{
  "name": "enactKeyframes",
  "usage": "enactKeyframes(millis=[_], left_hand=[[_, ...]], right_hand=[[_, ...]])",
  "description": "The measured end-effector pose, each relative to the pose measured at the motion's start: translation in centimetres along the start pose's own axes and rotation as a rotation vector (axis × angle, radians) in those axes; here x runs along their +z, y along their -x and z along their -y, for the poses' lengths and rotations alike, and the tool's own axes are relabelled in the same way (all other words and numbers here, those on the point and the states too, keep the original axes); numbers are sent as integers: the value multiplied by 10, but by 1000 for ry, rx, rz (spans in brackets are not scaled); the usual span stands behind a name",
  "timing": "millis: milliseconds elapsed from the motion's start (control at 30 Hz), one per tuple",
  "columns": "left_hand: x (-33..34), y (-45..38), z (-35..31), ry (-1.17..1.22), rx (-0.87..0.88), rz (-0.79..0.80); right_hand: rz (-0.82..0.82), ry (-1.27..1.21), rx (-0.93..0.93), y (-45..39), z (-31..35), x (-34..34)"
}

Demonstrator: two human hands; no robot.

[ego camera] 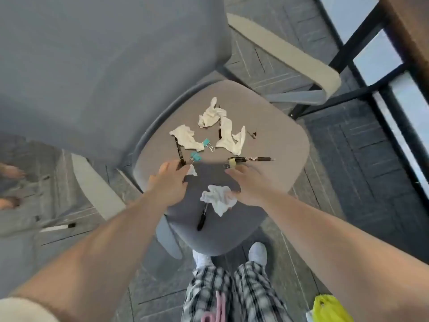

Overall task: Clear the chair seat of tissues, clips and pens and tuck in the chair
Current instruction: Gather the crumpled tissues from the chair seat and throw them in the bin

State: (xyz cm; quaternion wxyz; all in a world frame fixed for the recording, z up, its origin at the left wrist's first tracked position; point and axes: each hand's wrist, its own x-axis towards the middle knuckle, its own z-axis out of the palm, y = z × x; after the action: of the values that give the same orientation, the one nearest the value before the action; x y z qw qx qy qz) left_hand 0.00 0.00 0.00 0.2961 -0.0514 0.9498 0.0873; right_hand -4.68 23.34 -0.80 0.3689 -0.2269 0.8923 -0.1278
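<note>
The grey chair seat carries several crumpled white tissues, two teal binder clips, a small black clip and several black pens. My left hand lies on the seat's left side, fingers curled over the lower end of a pen and a small tissue scrap; whether it grips either is unclear. My right hand rests spread near a yellowish clip, thumb touching a crumpled tissue. Another pen lies under that tissue at the front.
The chair's grey back rises at upper left, with pale armrests on both sides. A brown desk on a black frame stands at upper right. A marker lies on the floor at left, a yellow bag at lower right.
</note>
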Motion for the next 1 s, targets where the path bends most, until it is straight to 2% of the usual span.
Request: enactKeyframes(millis=[200,333,800,933,1000], left_hand=[[21,-23,25,53,-44,139],[22,-31,30,-15,-26,154],[12,-39,25,6,-1,114],[0,-39,19,36,-36,5],[-7,-42,16,30,-57,-56]], right_hand=[[115,82,-37,-23,23,28],[119,202,-112,-29,22,37],[167,203,-12,-41,24,37],[-1,35,-34,-42,25,30],[-104,-104,47,-44,28,16]])
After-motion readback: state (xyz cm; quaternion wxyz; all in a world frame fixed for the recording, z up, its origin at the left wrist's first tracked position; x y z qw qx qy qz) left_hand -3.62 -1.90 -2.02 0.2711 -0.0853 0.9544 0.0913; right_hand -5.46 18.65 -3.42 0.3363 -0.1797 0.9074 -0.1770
